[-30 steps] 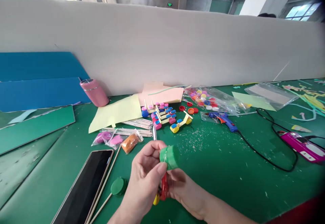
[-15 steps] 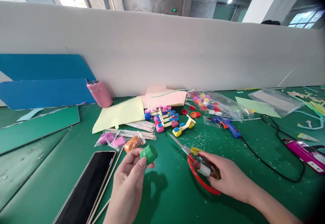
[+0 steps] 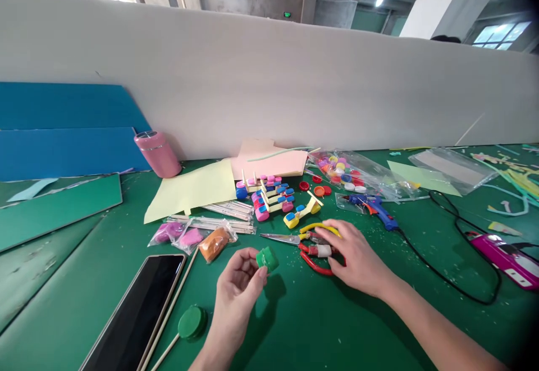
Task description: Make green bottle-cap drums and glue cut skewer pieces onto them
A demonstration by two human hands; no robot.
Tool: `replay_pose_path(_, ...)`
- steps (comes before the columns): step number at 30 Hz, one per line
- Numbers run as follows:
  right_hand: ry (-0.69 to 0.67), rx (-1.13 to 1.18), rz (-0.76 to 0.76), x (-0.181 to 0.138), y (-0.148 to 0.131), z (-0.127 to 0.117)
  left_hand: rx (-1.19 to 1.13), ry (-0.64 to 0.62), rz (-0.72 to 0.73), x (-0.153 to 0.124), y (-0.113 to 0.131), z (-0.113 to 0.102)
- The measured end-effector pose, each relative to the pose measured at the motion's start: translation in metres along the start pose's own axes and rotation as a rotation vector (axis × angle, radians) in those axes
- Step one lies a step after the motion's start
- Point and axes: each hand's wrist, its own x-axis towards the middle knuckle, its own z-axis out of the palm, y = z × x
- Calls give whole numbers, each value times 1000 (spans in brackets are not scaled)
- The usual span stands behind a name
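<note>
A green bottle cap [image 3: 268,259] is pinched between the thumb and fingers of my left hand [image 3: 238,284], held above the table. Under the spread fingers of my right hand [image 3: 357,256] lie scissors [image 3: 286,238] with silver blades pointing left. Red and yellow handles and a white-wrapped part [image 3: 320,251] are bunched there; which handle belongs to which tool I cannot tell. My right fingertips touch these handles. Another round green cap [image 3: 191,321] lies left of my left wrist, by the end of a wooden stick [image 3: 166,351].
A phone [image 3: 135,312] lies at the left, near bagged clay [image 3: 214,244]. Beyond my hands stand small pink, blue and yellow assemblies [image 3: 273,197], loose red caps [image 3: 320,191] and a bag of caps [image 3: 345,172]. A blue glue gun [image 3: 374,207] trails a black cord at the right.
My right hand has lowered the tools onto the table and its fingers have spread. My left hand has moved right with the cap, bringing the other green cap into view.
</note>
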Motion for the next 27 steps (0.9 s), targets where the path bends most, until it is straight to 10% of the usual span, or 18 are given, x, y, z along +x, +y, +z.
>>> replay_pose_path(5, 379, 191, 230, -6, 1, 0, -10, -3, -10, 2, -8, 1)
replay_pose_path(9, 418, 236, 239, 3, -8, 14, 61, -14, 12, -1, -13, 3)
replay_pose_path(17, 343, 350, 31, 24, -38, 23, 409, -121, 231, -3, -23, -7)
replay_pose_path(27, -99, 575, -203, 5, -61, 30, 571, -239, 318, -6, -12, -7)
